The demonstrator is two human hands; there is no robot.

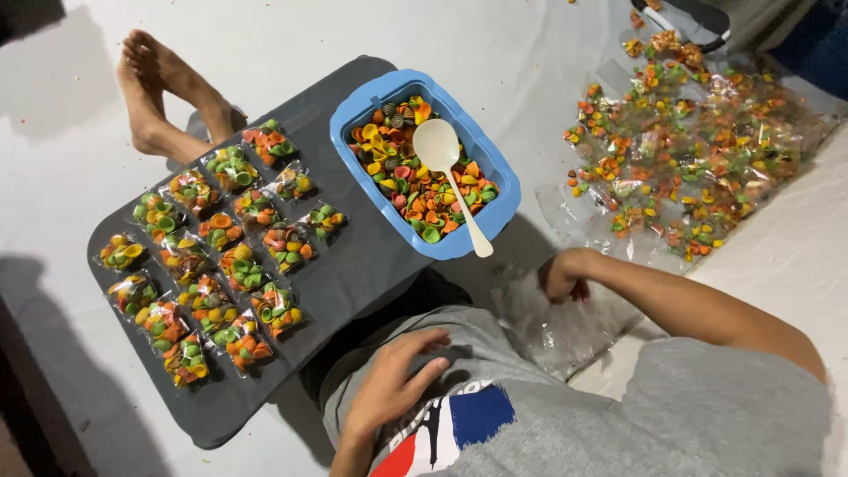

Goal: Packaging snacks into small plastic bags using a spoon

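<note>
Right now our right hand [565, 278] curls closed on the pile of empty clear bags [565, 331] beside our knee, while our left hand [393, 380] rests open on our lap. Tugging carelessly could jog the blue tub [353, 119] of coloured snacks (spoon [450, 172] propped inside) just beside, we judge, scattering pieces onto the filled packets [212, 256].

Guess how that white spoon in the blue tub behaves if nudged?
The white spoon looks like thin plastic, so probably light. Its handle overhangs the blue tub rim, so a push may tip it out. Its bowl rests on loose coloured shells, likely sliding easily.
</note>
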